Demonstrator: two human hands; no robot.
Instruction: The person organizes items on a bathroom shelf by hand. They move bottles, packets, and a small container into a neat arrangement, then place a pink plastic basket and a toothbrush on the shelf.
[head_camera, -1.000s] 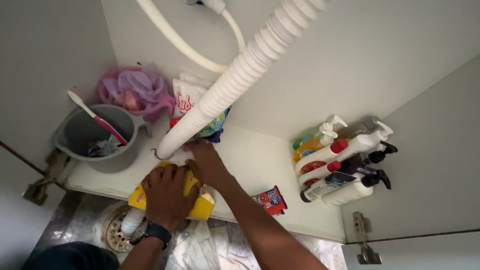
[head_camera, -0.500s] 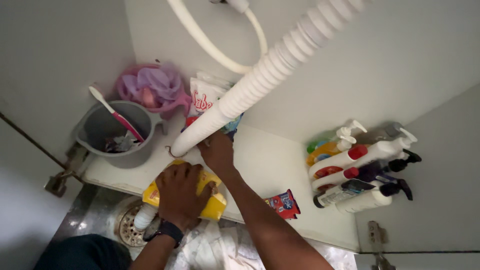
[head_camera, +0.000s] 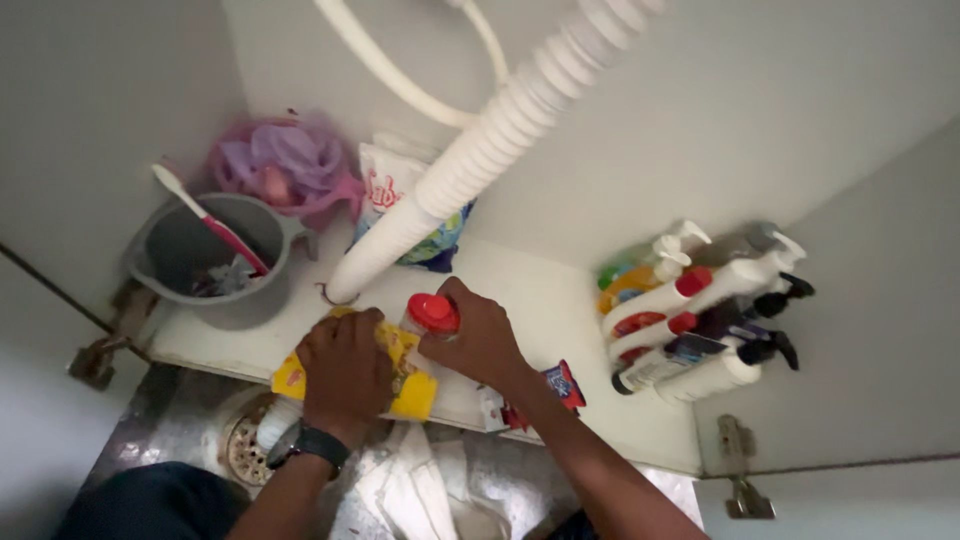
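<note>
Two hands, two bottles at the cupboard shelf edge.
Left hand (head_camera: 345, 375) fingers wrap one yellow bottle (head_camera: 400, 385) lying flat; right hand (head_camera: 480, 340) fingers pinch one red-capped bottle (head_camera: 432, 312) just beside it. Beyond the fingers: one grey bucket (head_camera: 165, 260), one white-and-red pouch (head_camera: 385, 195); right, one red packet (head_camera: 565, 385).

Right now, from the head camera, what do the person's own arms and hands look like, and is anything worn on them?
Both hands are bare, no gloves. The left hand has a dark watch with a black band strapped at the wrist. The right hand shows no watch, ring or band that I can make out. Both forearms are uncovered as far as the frame shows; no sleeves are in view.
</note>
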